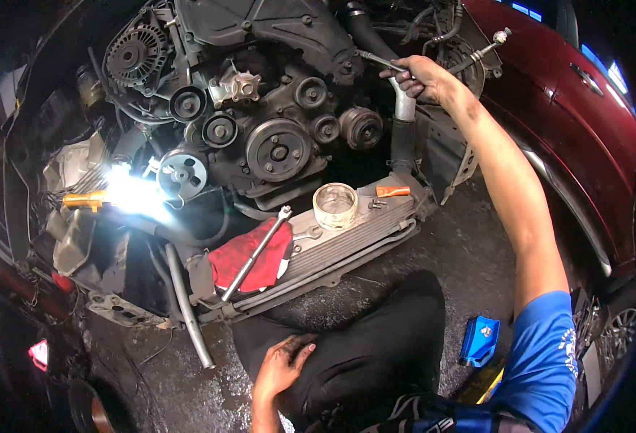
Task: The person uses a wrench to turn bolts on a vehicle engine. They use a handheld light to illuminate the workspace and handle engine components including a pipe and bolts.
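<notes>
At the engine's upper right, my right hand (424, 79) is closed round the handle of a slim metal ratchet (377, 59). The tool's far end reaches the dark engine cover (260, 22); the exact contact there is too small to make out. My left hand (285, 364) lies on my dark-trousered thigh, fingers loosely bent and apart, holding nothing visible. Below the engine pulleys, a long-handled ratchet (258, 252) lies across a red cloth (231, 261). Beside it are an open-ended wrench (309, 234) and a round, worn, pale container (336, 206).
A glaring work lamp (85, 200) with a yellow body shines at the left. The container stands on the radiator (361, 229), near an orange piece (393, 191) and small bolts (378, 204). A metal pipe (188, 307) slants downward. A blue bottle (480, 340) and dark red car door (570, 94) are at right.
</notes>
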